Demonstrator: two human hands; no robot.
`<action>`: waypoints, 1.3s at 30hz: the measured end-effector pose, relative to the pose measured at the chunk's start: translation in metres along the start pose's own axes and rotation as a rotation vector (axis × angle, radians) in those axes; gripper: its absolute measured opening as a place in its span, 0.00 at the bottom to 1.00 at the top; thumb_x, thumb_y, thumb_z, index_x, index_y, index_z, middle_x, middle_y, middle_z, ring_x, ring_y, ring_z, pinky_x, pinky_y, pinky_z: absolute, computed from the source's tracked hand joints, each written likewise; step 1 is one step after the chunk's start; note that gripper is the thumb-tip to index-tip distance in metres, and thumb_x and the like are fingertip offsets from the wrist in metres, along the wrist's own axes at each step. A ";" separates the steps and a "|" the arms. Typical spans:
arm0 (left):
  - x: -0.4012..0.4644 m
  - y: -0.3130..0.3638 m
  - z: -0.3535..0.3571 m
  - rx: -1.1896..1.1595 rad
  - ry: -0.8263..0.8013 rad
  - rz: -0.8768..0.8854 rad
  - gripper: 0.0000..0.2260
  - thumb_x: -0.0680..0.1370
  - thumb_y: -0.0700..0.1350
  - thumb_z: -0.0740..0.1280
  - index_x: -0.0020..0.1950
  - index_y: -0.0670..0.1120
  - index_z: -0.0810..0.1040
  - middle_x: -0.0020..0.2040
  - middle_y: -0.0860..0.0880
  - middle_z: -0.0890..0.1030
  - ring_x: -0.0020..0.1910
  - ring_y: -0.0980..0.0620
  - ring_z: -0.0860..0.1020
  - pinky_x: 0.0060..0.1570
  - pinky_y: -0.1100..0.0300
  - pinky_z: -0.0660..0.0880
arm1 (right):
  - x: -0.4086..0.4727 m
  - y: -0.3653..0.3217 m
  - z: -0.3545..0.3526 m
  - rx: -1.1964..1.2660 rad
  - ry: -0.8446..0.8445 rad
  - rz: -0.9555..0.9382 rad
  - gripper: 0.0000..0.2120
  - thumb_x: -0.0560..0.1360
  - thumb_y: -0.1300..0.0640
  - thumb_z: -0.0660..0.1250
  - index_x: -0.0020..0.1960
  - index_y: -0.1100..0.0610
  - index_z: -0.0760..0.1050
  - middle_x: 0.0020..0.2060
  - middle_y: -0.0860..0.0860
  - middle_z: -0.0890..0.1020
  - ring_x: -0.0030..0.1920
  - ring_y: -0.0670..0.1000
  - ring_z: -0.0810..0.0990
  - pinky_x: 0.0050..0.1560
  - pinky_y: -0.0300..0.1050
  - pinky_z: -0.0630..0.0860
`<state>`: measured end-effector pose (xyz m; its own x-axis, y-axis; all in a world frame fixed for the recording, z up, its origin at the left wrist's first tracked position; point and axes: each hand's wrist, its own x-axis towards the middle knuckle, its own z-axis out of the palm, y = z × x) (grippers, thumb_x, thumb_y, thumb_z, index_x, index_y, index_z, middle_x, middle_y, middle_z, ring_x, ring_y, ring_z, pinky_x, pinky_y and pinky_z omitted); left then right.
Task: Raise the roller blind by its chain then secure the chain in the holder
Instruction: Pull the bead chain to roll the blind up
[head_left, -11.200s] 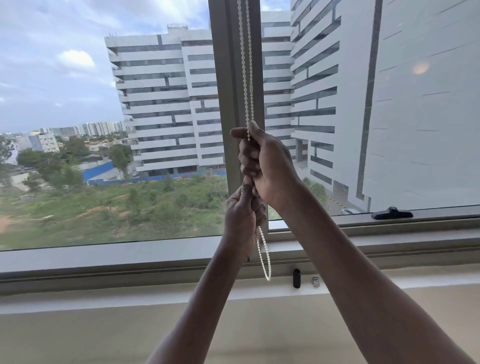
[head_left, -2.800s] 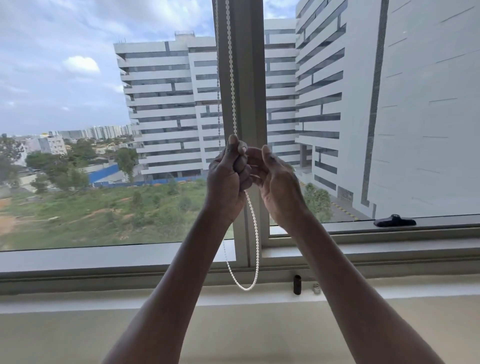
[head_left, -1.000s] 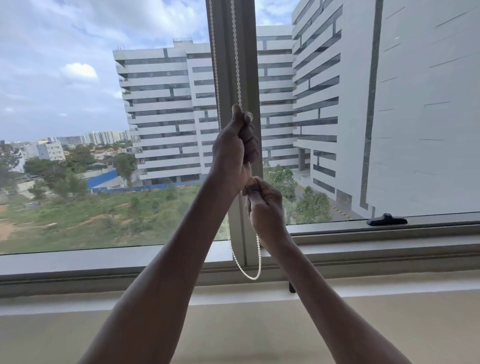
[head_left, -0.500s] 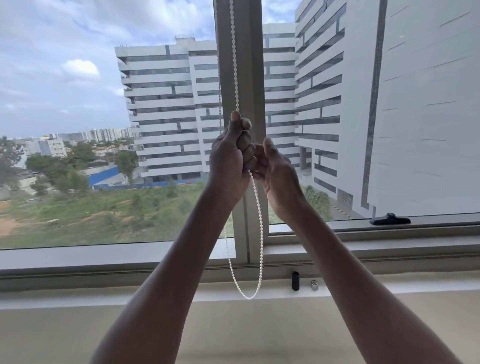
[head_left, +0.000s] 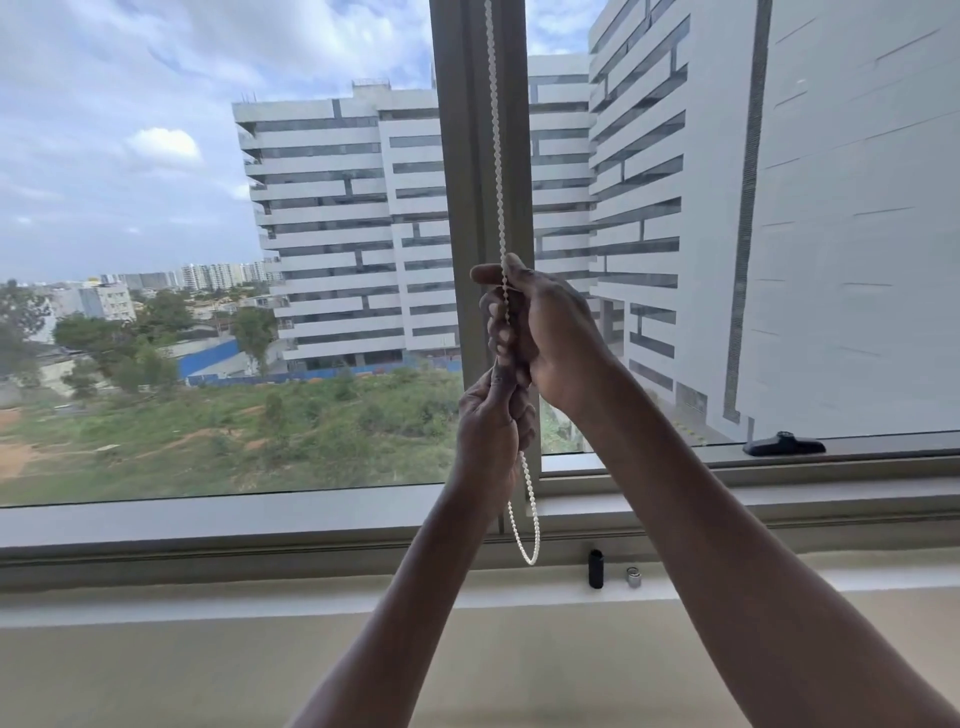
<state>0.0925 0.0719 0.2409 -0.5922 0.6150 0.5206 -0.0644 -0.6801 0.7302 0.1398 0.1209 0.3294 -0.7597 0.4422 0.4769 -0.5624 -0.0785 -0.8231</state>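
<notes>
A white bead chain (head_left: 496, 156) hangs down in front of the grey window post (head_left: 462, 182). My right hand (head_left: 540, 332) is closed on the chain at about mid height of the window. Directly below it my left hand (head_left: 491, 431) also grips the chain, the two hands touching. Under my left hand the chain's loop (head_left: 527, 525) hangs free, its bottom just above the sill. The blind itself is out of view above the frame. A small black upright piece (head_left: 596, 569) stands on the sill to the right of the loop; whether it is the chain holder I cannot tell.
Beside the black piece sits a small silver cylinder (head_left: 633, 577). A black window handle (head_left: 784, 445) lies on the lower frame at the right. The white sill (head_left: 208, 597) runs across the view, with a beige wall below it. White buildings and green ground lie beyond the glass.
Half a second ago the hands were side by side, the left slightly higher. Now my right hand grips higher and my left has dropped beneath it; the loop's bottom hangs a little higher.
</notes>
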 end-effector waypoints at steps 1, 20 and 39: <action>0.001 0.000 -0.001 0.011 0.003 0.001 0.21 0.82 0.51 0.59 0.29 0.52 0.75 0.21 0.57 0.59 0.18 0.61 0.55 0.16 0.68 0.54 | 0.001 -0.001 0.000 0.002 -0.009 0.000 0.17 0.84 0.51 0.55 0.50 0.61 0.78 0.29 0.51 0.74 0.24 0.47 0.65 0.26 0.40 0.61; 0.032 0.025 -0.014 0.311 -0.020 -0.075 0.21 0.85 0.47 0.52 0.35 0.50 0.76 0.30 0.50 0.71 0.29 0.56 0.69 0.29 0.64 0.66 | -0.005 0.049 -0.003 -0.526 0.322 -0.559 0.16 0.82 0.58 0.56 0.36 0.54 0.71 0.27 0.45 0.71 0.28 0.43 0.68 0.29 0.39 0.66; 0.060 0.069 0.029 -0.096 -0.117 -0.007 0.16 0.85 0.50 0.54 0.42 0.47 0.75 0.22 0.57 0.59 0.18 0.62 0.54 0.17 0.67 0.49 | -0.021 0.087 -0.025 -0.538 0.188 -0.436 0.17 0.83 0.62 0.56 0.35 0.59 0.64 0.27 0.48 0.64 0.29 0.46 0.60 0.28 0.42 0.58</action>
<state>0.0764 0.0732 0.3355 -0.4940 0.6586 0.5676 -0.1482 -0.7071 0.6914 0.1149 0.1273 0.2396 -0.4064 0.4832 0.7755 -0.5262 0.5701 -0.6310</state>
